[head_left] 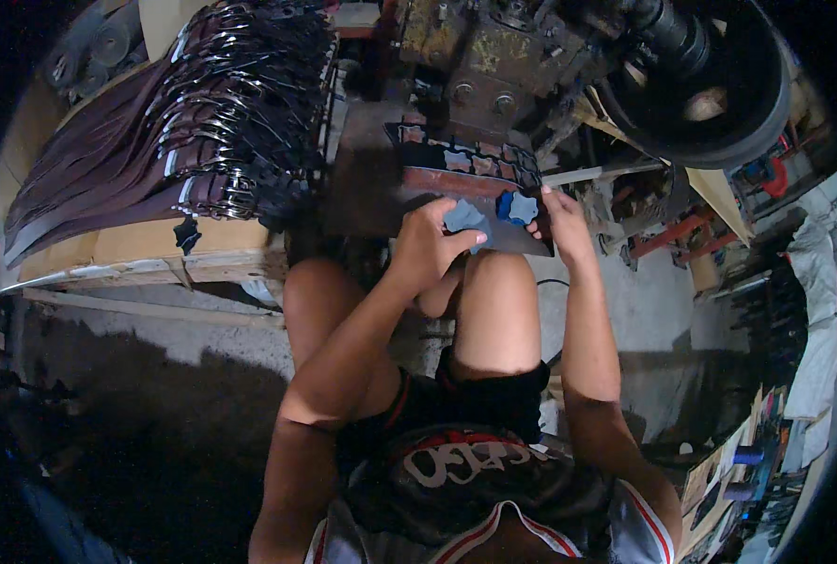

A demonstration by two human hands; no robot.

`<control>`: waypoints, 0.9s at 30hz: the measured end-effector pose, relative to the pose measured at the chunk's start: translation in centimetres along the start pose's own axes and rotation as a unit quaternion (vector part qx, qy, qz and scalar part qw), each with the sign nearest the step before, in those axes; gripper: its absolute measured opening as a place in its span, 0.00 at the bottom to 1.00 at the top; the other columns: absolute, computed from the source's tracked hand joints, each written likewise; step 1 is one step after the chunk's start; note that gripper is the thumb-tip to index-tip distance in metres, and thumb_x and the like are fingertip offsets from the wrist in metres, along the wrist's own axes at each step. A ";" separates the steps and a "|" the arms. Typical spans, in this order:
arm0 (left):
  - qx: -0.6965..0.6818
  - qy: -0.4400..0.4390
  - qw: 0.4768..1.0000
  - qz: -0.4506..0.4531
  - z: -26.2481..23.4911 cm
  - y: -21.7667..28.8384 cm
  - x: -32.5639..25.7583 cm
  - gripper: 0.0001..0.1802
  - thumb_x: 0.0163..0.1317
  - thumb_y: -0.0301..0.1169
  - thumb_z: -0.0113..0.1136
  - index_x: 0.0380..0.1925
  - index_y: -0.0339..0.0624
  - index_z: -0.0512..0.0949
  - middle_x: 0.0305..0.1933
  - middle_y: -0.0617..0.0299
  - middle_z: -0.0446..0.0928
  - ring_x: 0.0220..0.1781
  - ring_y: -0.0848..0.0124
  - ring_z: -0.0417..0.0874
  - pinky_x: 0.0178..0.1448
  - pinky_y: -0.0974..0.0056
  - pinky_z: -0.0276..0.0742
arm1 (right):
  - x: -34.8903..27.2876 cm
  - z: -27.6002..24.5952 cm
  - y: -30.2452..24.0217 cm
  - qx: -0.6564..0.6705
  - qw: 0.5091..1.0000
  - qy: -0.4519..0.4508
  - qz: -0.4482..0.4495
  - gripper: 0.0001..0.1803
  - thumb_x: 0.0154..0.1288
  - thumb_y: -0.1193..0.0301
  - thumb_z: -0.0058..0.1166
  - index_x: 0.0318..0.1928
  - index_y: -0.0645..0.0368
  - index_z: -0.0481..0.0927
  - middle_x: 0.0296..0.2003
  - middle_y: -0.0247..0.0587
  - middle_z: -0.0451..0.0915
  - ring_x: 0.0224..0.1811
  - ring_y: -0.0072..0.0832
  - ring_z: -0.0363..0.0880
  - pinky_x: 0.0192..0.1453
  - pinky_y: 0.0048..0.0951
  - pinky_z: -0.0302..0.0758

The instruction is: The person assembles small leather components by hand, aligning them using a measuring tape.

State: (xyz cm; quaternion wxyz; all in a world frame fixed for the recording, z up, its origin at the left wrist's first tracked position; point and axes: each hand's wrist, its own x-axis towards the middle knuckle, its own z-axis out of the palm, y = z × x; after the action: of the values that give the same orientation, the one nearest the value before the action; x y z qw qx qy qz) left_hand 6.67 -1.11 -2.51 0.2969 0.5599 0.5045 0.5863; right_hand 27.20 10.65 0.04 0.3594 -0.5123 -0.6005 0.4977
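Note:
My left hand [424,242] is closed on a grey-blue star-shaped cut piece [465,218], pinching it between thumb and fingers over the near part of a dark flat plate [367,202]. To its right, a light-blue star-shaped piece [523,209] lies against a darker blue one [505,204]. My right hand [567,226] is beside these at the plate's right edge, its visible fingertips apart. Some of its fingers are hidden. Farther up the plate, a dark sheet with rows of star-shaped shapes [475,162] lies beyond a reddish-brown strip [442,180].
A worn, heavy machine [479,56] stands straight ahead, with a large dark wheel [766,113] at right. At left, a bench [240,242] bears many brown belts [99,169] with metal buckles; a small black star piece [187,234] hangs at its edge. Cluttered shelving [747,451] stands at right.

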 end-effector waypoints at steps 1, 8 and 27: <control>0.001 0.001 1.000 -0.001 0.0 -0.1 -0.1 0.16 0.44 0.34 0.67 0.31 0.35 0.78 0.31 0.48 0.80 0.31 0.60 0.82 0.38 0.61 0.75 | -0.3 0.0 0.1 0.019 0.999 0.008 -0.027 0.18 0.67 0.59 0.47 0.40 0.64 0.75 0.25 0.35 0.75 0.23 0.22 0.75 0.25 0.22 0.70; 0.015 -0.034 0.999 -0.016 0.5 2.5 -0.9 0.16 0.43 0.32 0.69 0.31 0.37 0.77 0.28 0.58 0.80 0.30 0.73 0.79 0.36 0.67 0.73 | -7.7 2.0 -5.5 -0.227 0.874 -0.064 -0.425 0.11 0.56 0.74 0.58 0.40 0.64 0.78 0.38 0.44 0.76 0.40 0.32 0.76 0.42 0.26 0.72; 0.025 -0.115 0.993 -0.020 -0.6 3.6 -1.6 0.16 0.41 0.33 0.71 0.26 0.36 0.76 0.22 0.57 0.76 0.24 0.74 0.76 0.30 0.67 0.71 | -9.7 3.6 -6.0 -0.245 0.894 -0.129 -0.352 0.06 0.53 0.76 0.57 0.32 0.65 0.77 0.26 0.46 0.75 0.26 0.38 0.75 0.31 0.30 0.70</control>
State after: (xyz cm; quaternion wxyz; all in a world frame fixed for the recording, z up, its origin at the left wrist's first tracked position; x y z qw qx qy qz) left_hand 7.22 -3.86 0.32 0.3505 0.6206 0.4929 0.4991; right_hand 24.35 0.53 5.70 0.2936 -0.2699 -0.8857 0.2376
